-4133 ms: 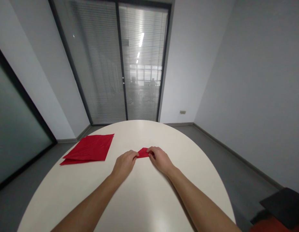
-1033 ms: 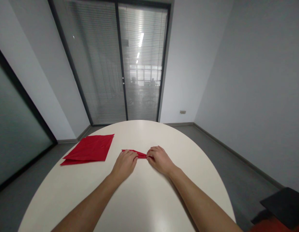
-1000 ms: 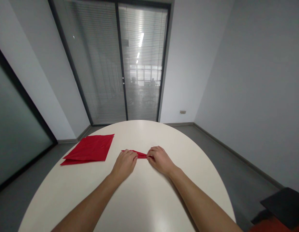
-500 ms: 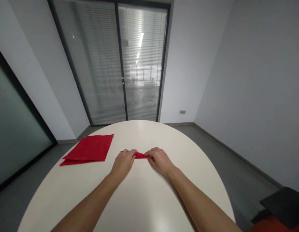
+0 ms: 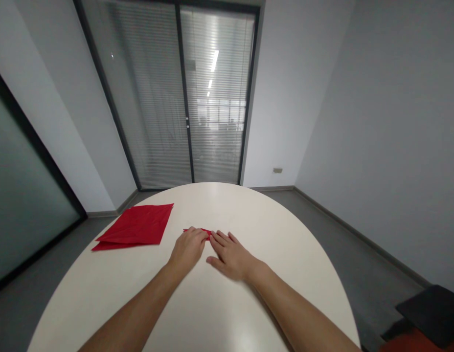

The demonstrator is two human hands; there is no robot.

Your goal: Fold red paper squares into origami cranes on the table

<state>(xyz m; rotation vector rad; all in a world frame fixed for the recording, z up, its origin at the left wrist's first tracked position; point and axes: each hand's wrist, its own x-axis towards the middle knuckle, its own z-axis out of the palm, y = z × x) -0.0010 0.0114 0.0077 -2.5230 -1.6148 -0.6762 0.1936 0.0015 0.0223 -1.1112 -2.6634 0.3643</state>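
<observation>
A narrow, folded red strip lies on the white table, mostly covered by my two hands; whether it is paper or cloth I cannot tell. My left hand is closed over its left part, fingertips pinching it against the tabletop. One small red end pokes out beyond the left knuckles. Flat on the right part of the strip rests my right hand, fingers stretched out and thumb apart. Its fingertips come close to those of the left hand.
A larger folded red sheet lies at the table's left side, its layers slightly parted at the front. The round white table fills the foreground. Beyond are a glass partition with blinds and, at lower right, a black and red chair.
My right hand has opened from a pinch and flattened, its fingers sliding left over the strip toward my left hand. The left hand stays in place.
</observation>
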